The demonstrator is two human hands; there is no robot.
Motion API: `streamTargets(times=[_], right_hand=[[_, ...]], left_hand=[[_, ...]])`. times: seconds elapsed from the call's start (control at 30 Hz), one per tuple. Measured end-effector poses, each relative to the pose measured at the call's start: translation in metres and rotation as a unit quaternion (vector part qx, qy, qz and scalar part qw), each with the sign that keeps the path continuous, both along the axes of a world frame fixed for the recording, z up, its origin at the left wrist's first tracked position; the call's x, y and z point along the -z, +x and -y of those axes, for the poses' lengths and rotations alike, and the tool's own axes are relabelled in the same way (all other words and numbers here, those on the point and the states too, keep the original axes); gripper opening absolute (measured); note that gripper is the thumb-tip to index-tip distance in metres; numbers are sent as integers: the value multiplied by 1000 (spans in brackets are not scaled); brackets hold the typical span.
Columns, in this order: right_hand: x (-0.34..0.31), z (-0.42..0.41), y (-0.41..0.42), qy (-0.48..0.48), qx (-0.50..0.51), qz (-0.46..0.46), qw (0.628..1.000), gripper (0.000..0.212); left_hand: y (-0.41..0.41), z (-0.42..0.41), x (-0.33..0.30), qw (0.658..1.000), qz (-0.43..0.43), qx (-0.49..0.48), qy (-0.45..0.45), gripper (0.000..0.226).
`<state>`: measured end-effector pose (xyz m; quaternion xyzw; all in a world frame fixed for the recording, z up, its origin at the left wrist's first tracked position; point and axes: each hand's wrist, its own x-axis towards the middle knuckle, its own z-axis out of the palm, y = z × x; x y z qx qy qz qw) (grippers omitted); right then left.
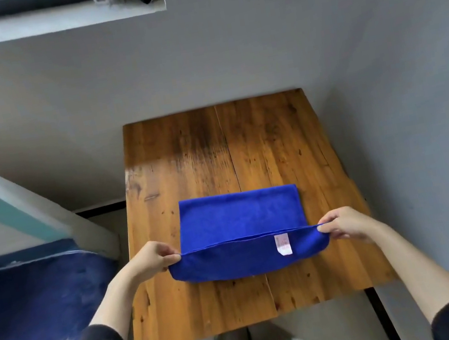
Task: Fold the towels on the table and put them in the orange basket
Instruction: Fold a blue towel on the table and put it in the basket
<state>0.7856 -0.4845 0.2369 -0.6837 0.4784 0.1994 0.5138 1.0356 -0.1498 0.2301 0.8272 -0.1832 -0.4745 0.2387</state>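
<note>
A blue towel lies on the wooden table, its near edge lifted off the wood. My left hand pinches the towel's near left corner. My right hand pinches the near right corner. The edge stretches taut between both hands, and the lifted part sags below it, showing a small white label. The far part of the towel rests flat on the table. No orange basket is in view.
A grey wall runs behind and to the right of the table. A dark blue cushioned surface sits to the left, below a white and teal slanted rail. My legs show under the table's near edge.
</note>
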Motion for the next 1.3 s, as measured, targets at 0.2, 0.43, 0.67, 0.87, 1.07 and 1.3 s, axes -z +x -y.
streamTargets(times=[0.2, 0.43, 0.67, 0.87, 1.07, 1.3], right_hand=[[5, 0, 1, 69, 98, 55, 991, 10], [32, 13, 29, 82, 242, 130, 958, 9], [79, 31, 68, -26, 256, 148, 955, 12], [97, 39, 80, -79, 241, 171, 952, 13], [109, 49, 88, -107, 217, 173, 955, 8], [131, 58, 105, -148, 174, 130, 965, 6]], left_hand=[[2, 4, 5, 997, 60, -30, -39, 12], [20, 32, 26, 980, 112, -102, -132, 14], [53, 62, 67, 966, 187, -115, -137, 10], [71, 74, 80, 961, 190, -139, -143, 11], [83, 83, 94, 966, 181, -140, -118, 12], [94, 91, 115, 972, 182, -129, -75, 10]])
